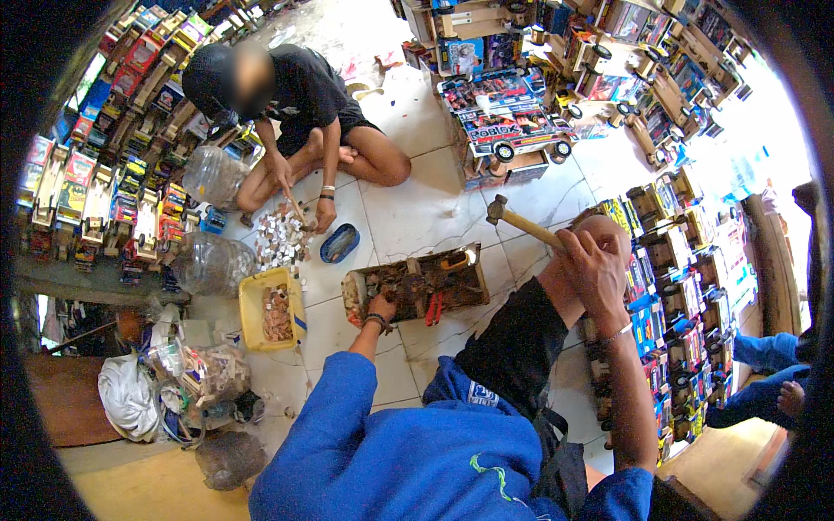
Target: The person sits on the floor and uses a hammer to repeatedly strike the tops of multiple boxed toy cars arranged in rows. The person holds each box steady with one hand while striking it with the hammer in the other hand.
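Observation:
My right hand (599, 269) is raised over my right knee, its fingers wrapped round the wooden handle of a hammer (530, 228). The metal hammer head points away to the upper left. My left hand (380, 307) reaches into the near left part of a worn wooden toolbox (349, 295) on the tiles, and its fingers are hard to make out among the dark contents. Inside that box lie red-handled pliers (434, 307) and a tool with a yellow handle (454, 263).
Across from me a person (304, 95) sits cross-legged, handling small pieces (280, 236). A yellow tub (247, 308) and a blue container (340, 243) stand on the floor. Toy trucks (521, 130) are stacked on both sides. Bagged scraps (204, 378) lie at left.

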The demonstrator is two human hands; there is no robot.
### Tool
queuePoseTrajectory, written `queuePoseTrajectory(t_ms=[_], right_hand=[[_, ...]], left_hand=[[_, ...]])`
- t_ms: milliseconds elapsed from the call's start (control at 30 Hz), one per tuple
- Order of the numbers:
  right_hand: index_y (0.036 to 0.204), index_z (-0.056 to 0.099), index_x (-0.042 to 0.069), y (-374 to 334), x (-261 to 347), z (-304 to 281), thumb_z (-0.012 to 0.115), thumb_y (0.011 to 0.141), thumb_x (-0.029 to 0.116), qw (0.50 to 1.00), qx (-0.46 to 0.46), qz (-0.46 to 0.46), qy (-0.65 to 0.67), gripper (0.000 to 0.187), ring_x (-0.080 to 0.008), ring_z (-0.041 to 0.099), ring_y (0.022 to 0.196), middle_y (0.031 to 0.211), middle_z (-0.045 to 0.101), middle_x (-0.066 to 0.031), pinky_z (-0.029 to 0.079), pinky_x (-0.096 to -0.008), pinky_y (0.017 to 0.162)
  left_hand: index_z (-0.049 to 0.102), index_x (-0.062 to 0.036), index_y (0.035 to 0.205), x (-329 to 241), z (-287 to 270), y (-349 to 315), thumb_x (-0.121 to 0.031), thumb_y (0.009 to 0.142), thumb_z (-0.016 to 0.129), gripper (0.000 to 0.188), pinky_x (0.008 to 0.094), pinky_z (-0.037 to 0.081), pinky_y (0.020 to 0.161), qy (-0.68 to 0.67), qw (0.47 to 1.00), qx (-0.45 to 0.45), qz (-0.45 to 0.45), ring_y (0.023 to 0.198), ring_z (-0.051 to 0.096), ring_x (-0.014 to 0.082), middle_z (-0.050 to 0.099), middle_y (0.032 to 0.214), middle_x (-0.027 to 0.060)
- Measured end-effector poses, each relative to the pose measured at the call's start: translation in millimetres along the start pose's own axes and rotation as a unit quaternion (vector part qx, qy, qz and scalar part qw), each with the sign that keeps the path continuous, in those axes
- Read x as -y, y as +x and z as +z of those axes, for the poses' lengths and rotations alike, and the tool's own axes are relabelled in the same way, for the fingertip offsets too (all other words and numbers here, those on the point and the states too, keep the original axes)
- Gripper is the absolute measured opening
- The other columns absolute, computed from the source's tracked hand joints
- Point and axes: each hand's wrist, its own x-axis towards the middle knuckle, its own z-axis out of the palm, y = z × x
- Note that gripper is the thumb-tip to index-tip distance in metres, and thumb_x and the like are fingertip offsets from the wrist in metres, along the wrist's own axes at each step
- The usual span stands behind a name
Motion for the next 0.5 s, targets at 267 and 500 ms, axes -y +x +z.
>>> queuePoseTrajectory(t_ms=[267, 500], right_hand=[[0.123, 0.062, 0.020, -1, 1, 4, 0.062, 0.095, 0.026, 1.000, 0.005, 0.004, -0.024, 0.028, -0.0259, 0.065, 0.079, 0.091, 0.062, -0.0038, 0.043, -0.0436, 0.089], [0.124, 0.061, 0.021, -3, -2, 7, 0.062, 0.094, 0.025, 1.000, 0.013, 0.002, -0.010, 0.031, -0.0262, 0.065, 0.081, 0.093, 0.062, -0.0040, 0.044, -0.0445, 0.089]], left_hand=[[0.070, 0.0000, 0.115, -13, 40, 17, -0.019, 0.088, 0.067, 0.033, 0.0492, 0.058, 0.084, 0.050, 0.994, -0.027, -0.096, 0.102, 0.070, 0.0417, 0.071, 0.112, 0.0264], [0.063, -0.0017, 0.127, 24, 67, 58, -0.033, 0.083, 0.072, 0.056, 0.0480, 0.058, 0.088, 0.069, 0.994, 0.015, -0.083, 0.106, 0.069, 0.0410, 0.070, 0.117, 0.0255]])
